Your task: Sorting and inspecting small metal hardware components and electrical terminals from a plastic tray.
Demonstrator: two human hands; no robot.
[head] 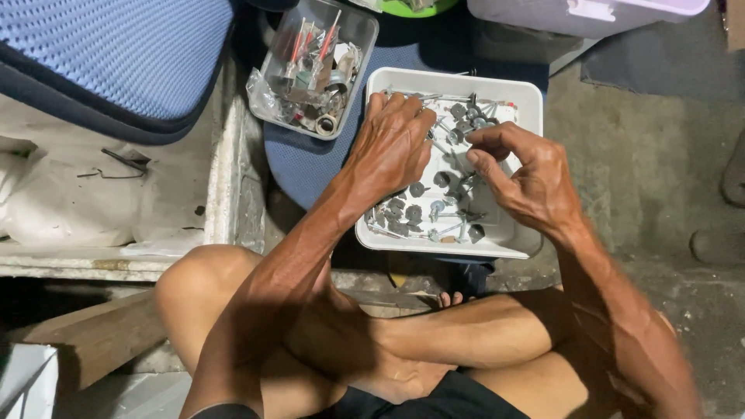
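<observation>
A white rectangular tray [521, 91] holds several grey roofing screws with washers [415, 211]. My left hand [392, 146] reaches into the tray's left side, palm down, fingers curled over the screws at the far edge. My right hand [528, 182] hovers over the tray's right side, thumb and fingers pinched together near a screw [458, 135]; whether it grips that screw is hard to tell. Both forearms stretch out over my crossed bare legs.
A clear plastic box [314, 66] with red-handled tools and metal parts stands left of the tray on a blue cushion [299, 163]. A blue padded seat [116, 58] lies at upper left, a wooden plank [93, 337] at lower left, concrete floor [652, 155] on the right.
</observation>
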